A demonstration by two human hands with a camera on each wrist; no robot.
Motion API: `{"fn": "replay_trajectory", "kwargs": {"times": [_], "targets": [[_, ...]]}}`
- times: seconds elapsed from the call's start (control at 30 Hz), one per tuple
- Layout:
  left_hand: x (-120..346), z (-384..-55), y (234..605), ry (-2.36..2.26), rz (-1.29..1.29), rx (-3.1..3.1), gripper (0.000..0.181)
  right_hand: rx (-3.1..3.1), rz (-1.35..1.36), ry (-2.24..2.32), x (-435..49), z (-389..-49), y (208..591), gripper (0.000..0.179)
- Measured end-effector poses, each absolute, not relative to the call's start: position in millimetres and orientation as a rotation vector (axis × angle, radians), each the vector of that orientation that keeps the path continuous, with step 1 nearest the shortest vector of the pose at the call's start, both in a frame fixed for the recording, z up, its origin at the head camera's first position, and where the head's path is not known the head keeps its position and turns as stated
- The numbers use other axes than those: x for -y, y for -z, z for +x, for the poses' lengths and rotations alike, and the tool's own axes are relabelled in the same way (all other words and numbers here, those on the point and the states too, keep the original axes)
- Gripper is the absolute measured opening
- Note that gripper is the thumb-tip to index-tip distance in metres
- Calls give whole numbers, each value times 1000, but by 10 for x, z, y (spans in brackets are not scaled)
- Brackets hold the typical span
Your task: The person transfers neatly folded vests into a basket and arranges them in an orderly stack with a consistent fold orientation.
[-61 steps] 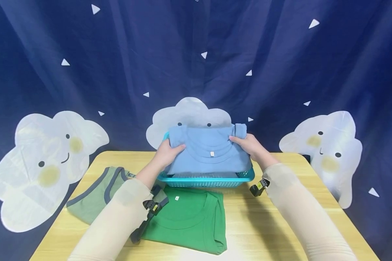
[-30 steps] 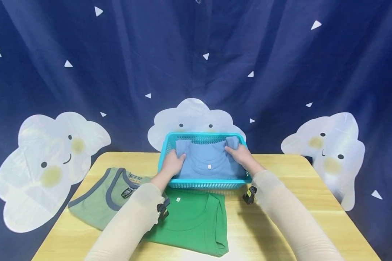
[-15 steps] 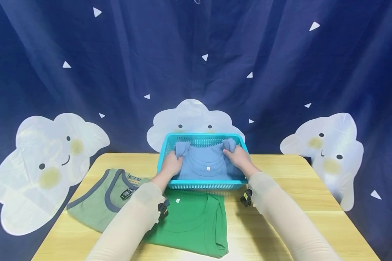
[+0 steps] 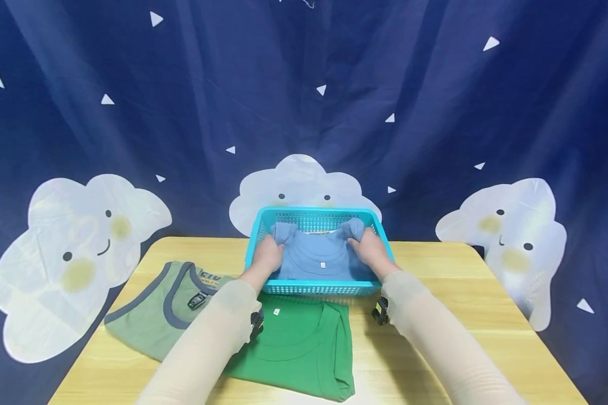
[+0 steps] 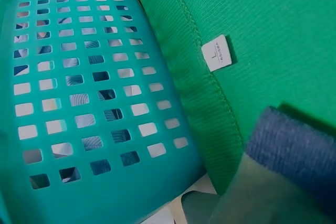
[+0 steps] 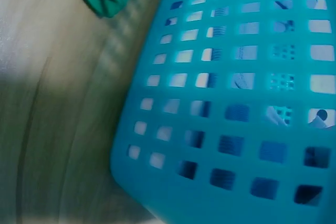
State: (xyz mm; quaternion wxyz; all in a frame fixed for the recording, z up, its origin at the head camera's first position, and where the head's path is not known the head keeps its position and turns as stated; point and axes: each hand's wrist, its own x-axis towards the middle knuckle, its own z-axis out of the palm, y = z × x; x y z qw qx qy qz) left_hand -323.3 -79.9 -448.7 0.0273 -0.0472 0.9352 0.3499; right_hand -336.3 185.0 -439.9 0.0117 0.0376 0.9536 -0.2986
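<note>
A folded blue T-shirt [image 4: 316, 253] lies inside a turquoise plastic basket [image 4: 320, 288], its neckline and small white label facing up. My left hand [image 4: 267, 254] grips the shirt's left shoulder near the basket's left wall. At the opposite side my right hand [image 4: 371, 250] grips the right shoulder, thumb on top. The fabric bunches up at both grips. Both wrist views look at the perforated basket wall [image 5: 105, 93], with blue cloth showing through the holes; neither shows the hands.
Just in front of the basket lies a folded green T-shirt [image 4: 299, 349] on the wooden table [image 4: 466, 315]. To its left a grey-green tank top [image 4: 152, 315] with navy trim overlaps it. A dark blue curtain [image 4: 304, 84] with clouds hangs behind the table.
Both hands have lowered the blue T-shirt from above the basket down into it. In the last half second, they have shifted only slightly, still gripping the shoulders.
</note>
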Motion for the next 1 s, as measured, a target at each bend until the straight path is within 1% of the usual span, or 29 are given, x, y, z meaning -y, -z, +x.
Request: {"fn": "replay_trajectory", "kwargs": {"times": [0.23,0.47,0.7,1.0], "targets": [[780,-3275,4503,-1133,-167,-2870,58,-3037,151,862,-1821,-3353,4412,61],[752,-3267,4506,-1087,-171,-2873,59,-3073,188,786,-1803,-3345,4452,57],[732,-3253,4534,-904,-137,-2996,54,-3105,153,702,-1790,-3346,4521,62],[721,-3274,4549,-740,-107,-3096,51,-3242,54,575,-1802,-3373,4561,59]]}}
